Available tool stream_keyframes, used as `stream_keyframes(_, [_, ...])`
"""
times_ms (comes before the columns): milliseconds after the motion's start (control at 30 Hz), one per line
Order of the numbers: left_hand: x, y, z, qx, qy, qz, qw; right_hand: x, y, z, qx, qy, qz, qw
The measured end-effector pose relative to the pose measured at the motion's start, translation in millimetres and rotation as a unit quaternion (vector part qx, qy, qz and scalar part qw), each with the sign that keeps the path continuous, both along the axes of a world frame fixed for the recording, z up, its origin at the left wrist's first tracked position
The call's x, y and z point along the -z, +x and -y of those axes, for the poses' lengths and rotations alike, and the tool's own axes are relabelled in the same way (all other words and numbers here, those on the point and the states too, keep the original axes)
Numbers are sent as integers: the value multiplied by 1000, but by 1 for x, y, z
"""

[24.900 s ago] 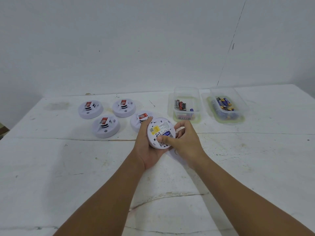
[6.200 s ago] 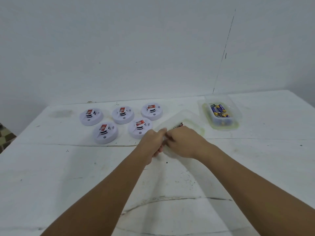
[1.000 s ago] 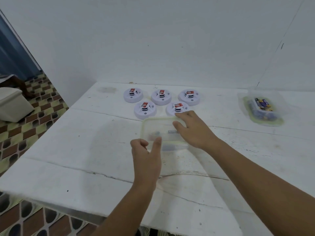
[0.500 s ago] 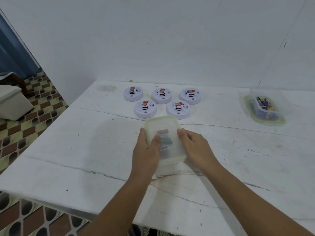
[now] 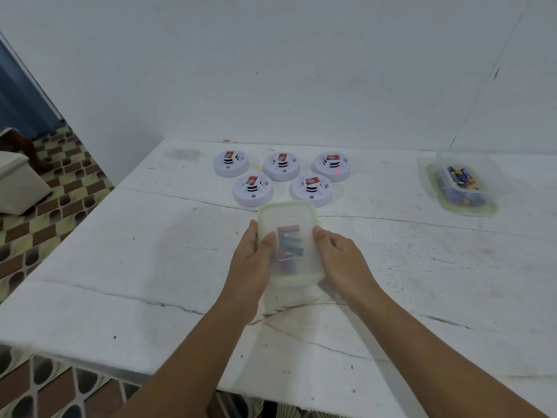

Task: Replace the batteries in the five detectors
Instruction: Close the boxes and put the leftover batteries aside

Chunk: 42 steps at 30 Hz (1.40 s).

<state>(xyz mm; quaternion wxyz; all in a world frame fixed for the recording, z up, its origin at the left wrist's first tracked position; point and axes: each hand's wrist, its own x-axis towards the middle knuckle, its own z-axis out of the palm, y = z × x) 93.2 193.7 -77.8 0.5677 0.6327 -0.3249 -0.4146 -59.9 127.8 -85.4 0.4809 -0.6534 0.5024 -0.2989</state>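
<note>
Several white round detectors with red labels sit face up in two rows at the back of the white table; the back right one shows a red light. In front of them is a clear lidded box holding several batteries. My left hand grips its left side with the thumb over the lid. My right hand grips its right side.
A second clear box with blue and yellow batteries stands on its green-rimmed lid at the back right. The table's left edge drops to a patterned tile floor, where a white box stands.
A second ago my hands were above the lidded box. They have closed on its two sides and the box has come slightly nearer to me.
</note>
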Motion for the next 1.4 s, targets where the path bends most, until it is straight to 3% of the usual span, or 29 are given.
stream_keyframes(133, [1, 4, -9, 49, 4, 95, 994, -6, -4, -2, 11, 1, 23, 1000])
stream_keyframes(267, [-5, -12, -19, 75, 15, 202, 976, 0, -14, -3, 19, -55, 29, 998])
stream_keyframes(467, [-21, -39, 14, 265, 72, 275, 921, -2, -55, 6, 130, -79, 25, 988])
stream_keyframes(567, [-25, -53, 35, 317, 44, 330, 888, -5, -80, 18, 173, -66, 28, 982])
stream_keyframes(667, [-25, -65, 50, 285, -42, 378, 880, -11, -99, 30, 204, -52, 43, 977])
stream_keyframes(833, [-20, -80, 77, 273, -105, 376, 879, -19, -108, 50, 213, -58, 19, 975])
stream_keyframes(1067, [-30, -100, 141, 267, -18, 399, 877, -25, -112, 101, 223, -59, -17, 973])
stream_keyframes(1400, [-31, -107, 216, 266, -9, 380, 886, -25, -113, 162, 223, -40, -37, 973])
